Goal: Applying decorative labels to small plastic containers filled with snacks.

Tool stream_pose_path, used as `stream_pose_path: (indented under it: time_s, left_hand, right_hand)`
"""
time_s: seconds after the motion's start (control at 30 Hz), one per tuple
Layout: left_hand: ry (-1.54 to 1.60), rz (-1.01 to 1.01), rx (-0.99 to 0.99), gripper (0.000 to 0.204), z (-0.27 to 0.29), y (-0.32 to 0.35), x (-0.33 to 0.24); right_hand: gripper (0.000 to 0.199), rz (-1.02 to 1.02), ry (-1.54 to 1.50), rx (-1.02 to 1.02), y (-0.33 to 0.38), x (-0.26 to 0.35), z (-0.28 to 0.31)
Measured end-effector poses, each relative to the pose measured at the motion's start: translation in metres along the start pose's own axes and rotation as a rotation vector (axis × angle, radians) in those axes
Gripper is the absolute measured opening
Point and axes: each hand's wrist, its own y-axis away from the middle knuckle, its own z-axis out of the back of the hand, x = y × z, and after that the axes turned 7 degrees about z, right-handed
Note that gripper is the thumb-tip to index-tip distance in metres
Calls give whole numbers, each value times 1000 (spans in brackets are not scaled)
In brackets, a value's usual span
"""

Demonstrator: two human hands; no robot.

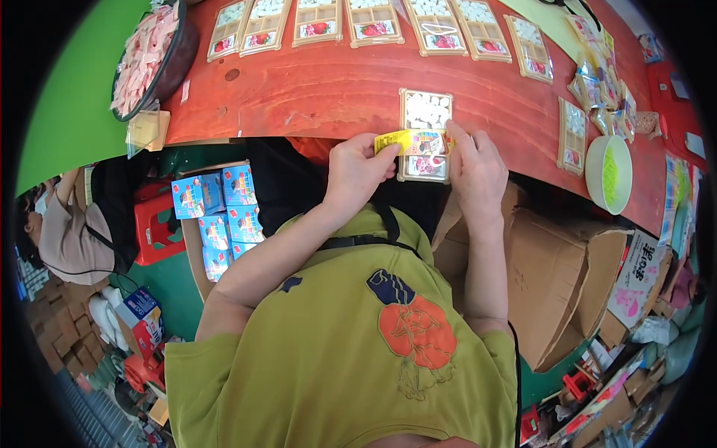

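At the near edge of the red table sits a beige compartment tray (415,112), its upper section filled with small white pieces. A strawberry-printed packet or card lies in its lower part. Across the tray's middle runs a yellow printed packet (407,142). My left hand (355,172) pinches the packet's left end between thumb and fingers. At the other end, my right hand (479,170) has its fingertips on the packet and the tray's right side. Whether those right fingertips grip the packet or only press it is hard to make out.
Similar filled trays (318,22) line the table's far side. A dark basin (179,63) of pink-white packets stands left; a pale bowl (629,175) with green contents and a pile of small packets (603,75) lie right. Blue boxes (216,213) and an open carton (549,287) are below. Another person (67,231) is at far left.
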Motion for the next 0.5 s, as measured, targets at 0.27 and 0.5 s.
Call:
stream_pose_path:
  time_s: [0.27,0.5]
  left_hand:
    - [552,276,232,24,6,6,19]
    - [432,318,376,28,15,3,18]
  right_hand:
    - [21,-411,-325,-194,31,39,-18]
    - [40,-799,-1204,-487,49,67,-39]
